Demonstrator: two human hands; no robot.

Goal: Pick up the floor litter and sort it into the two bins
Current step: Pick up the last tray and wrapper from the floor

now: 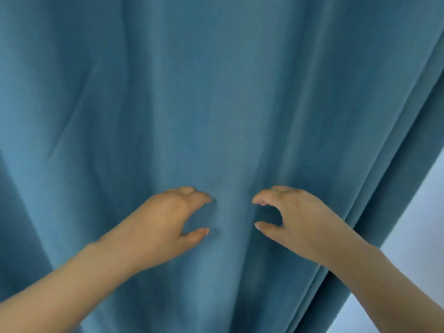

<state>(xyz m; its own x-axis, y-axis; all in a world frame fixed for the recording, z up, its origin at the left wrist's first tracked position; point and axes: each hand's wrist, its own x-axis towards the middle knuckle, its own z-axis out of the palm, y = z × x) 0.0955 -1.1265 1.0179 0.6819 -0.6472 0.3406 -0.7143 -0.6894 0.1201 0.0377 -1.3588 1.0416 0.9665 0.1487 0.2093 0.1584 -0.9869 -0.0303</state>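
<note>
Left hand (168, 219), right hand (296, 216) apart; curtain edge (394, 212) right.

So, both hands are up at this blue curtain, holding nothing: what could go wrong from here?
The blue curtain fills nearly the whole view, with no litter or bins visible, so the sorting could stall here. The left hand and right hand sit half-curled and empty close to its folds; a grab might tug the fabric down.
</note>
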